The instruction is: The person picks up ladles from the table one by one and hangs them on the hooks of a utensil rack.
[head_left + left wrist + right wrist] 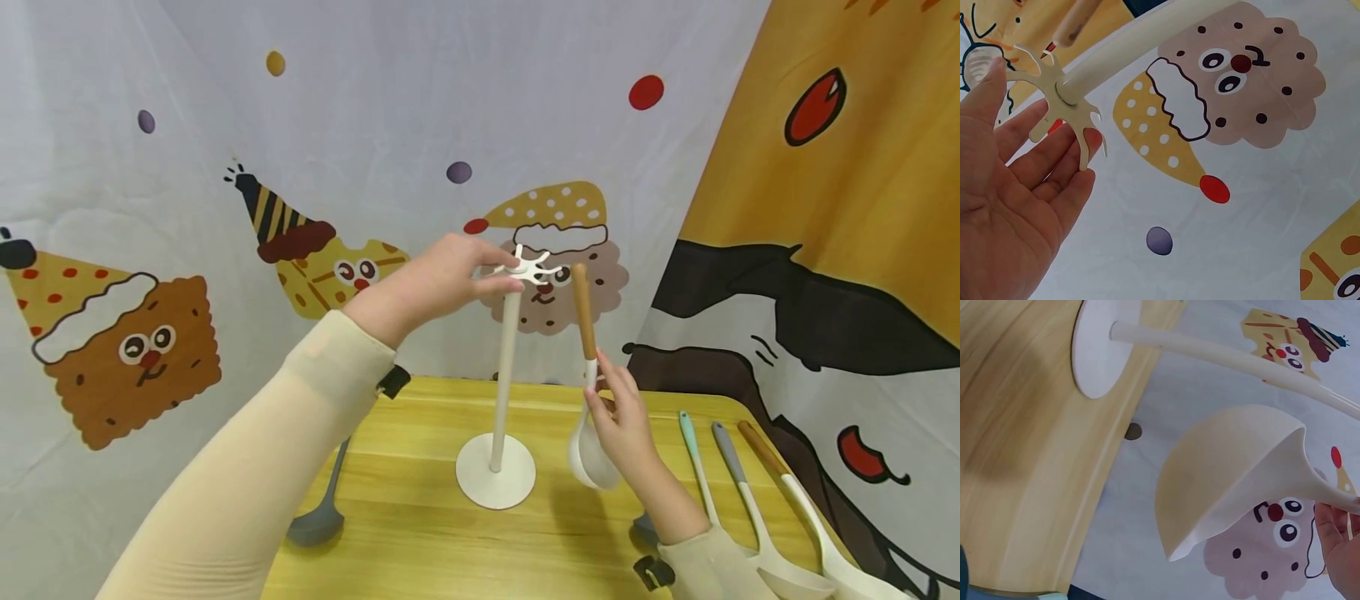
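Cartoon-printed cloth point(420, 83) backs a wooden table point(420, 542) — left hand point(438, 282) grips a hooked stand point(506, 375) up top, right hand point(626, 417) pinches a ladle point(590, 454).

**Dressed in cream, touched with black**

Toward eight o'clock in the head view lies the left sleeve point(247, 467), long and cream-coloured, with fine creases stacked at its lower end and a smooth left cuff point(341, 358). A small left fitting point(393, 382) — black and blocky — juts out at that cuff's four o'clock. Between four and five o'clock is the right sleeve point(720, 571), of similar pale cloth, with a black right fitting point(654, 572) at the eight o'clock of its wrist end. The left hand point(446, 275) and right hand point(624, 421) are bare.
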{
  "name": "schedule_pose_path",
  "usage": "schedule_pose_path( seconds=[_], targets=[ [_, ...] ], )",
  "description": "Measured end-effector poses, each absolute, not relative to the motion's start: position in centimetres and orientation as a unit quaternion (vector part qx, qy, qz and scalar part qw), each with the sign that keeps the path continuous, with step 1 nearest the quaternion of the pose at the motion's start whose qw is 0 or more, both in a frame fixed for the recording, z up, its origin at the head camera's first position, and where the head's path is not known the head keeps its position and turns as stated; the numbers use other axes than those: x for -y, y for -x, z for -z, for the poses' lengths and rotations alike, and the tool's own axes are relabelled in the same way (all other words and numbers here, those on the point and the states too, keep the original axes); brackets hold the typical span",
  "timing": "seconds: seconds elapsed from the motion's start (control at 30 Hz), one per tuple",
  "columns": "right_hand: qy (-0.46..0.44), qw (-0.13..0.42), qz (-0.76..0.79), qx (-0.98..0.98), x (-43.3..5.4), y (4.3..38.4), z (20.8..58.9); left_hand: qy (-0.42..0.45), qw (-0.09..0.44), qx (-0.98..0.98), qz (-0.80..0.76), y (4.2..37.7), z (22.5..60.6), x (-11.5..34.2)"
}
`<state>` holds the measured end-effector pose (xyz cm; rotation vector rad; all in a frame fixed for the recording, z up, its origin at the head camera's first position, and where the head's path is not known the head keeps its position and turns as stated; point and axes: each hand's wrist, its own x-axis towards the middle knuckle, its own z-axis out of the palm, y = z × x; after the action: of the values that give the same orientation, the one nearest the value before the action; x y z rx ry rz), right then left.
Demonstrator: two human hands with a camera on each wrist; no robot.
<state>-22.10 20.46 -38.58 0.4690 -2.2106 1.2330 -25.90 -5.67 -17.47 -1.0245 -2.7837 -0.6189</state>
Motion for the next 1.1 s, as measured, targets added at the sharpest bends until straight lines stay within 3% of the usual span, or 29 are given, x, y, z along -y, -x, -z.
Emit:
schedule_pose_path(
  seconds=[1.1],
  targets=[
    [-0.189,0.288,-0.462,0.817,-18.8,21.9,36.3,0.336,0.063,0.916,0.208,25.9,17.6,5.6]
  ],
)
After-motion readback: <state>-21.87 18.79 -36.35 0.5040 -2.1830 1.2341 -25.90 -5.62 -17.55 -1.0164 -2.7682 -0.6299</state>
